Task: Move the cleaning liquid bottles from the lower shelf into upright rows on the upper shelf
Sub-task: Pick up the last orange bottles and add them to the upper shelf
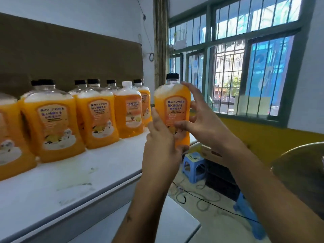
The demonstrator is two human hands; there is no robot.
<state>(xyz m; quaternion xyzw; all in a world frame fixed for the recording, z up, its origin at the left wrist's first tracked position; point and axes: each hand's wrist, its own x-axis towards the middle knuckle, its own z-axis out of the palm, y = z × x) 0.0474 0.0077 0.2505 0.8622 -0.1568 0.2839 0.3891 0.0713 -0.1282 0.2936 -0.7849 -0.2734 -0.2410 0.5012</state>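
Bottle [172, 109], base perhaps behind hands.

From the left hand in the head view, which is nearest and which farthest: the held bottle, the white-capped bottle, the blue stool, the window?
1. Held bottle: touching the left hand, at the shelf's end.
2. White-capped bottle: just to its left, on the shelf.
3. Blue stool: below, on the floor.
4. Window: far behind, to the right.
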